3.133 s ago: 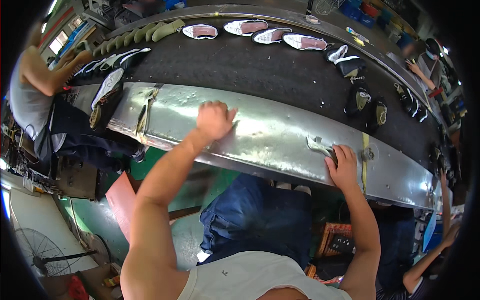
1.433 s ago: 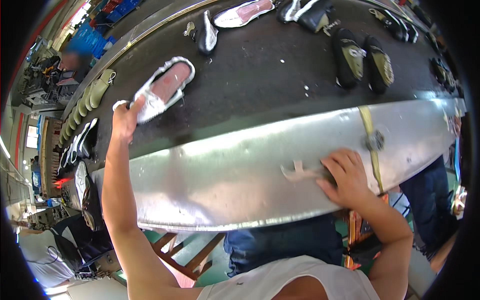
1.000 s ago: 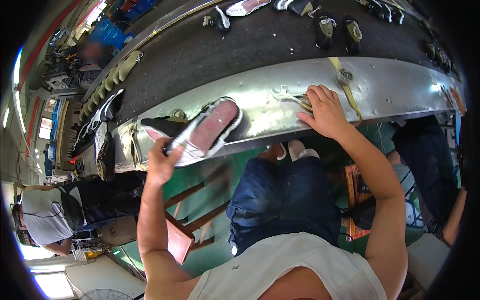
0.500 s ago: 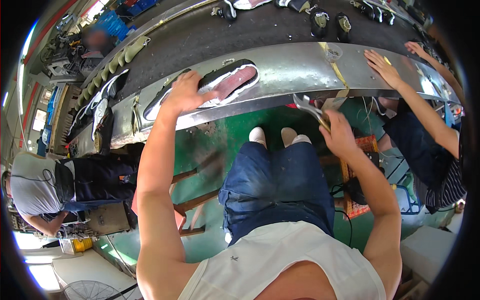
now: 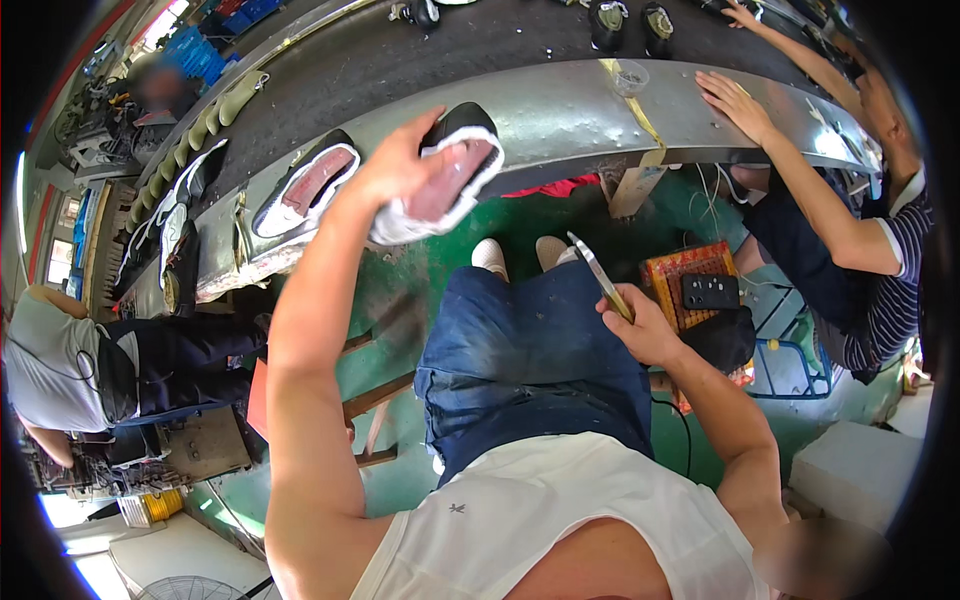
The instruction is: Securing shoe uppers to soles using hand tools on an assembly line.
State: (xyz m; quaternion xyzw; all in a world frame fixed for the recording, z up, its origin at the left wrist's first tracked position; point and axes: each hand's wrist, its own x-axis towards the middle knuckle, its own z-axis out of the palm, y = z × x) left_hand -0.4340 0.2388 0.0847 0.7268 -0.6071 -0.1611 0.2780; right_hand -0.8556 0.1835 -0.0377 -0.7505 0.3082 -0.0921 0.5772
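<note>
My left hand [image 5: 395, 165] holds a black and white shoe [image 5: 440, 180] with a pink lining, lifted off the metal ledge [image 5: 560, 110] toward my lap. A second matching shoe [image 5: 305, 185] lies on the ledge just left of it. My right hand [image 5: 640, 325] grips a thin metal blade tool [image 5: 598, 273] above my right knee, its tip pointing up toward the ledge. I sit in blue jeans, white shoes on the green floor.
A dark conveyor belt [image 5: 400, 50] behind the ledge carries more shoes [image 5: 625, 20]. A person on the right rests a hand [image 5: 735, 100] on the ledge. Another person [image 5: 60, 360] sits at left. An orange crate with a phone [image 5: 705, 290] stands at my right.
My left hand reached onto the belt, took the shoe and pulled it over the ledge toward me. My right hand lifted the blade tool off the ledge down to my knee.
</note>
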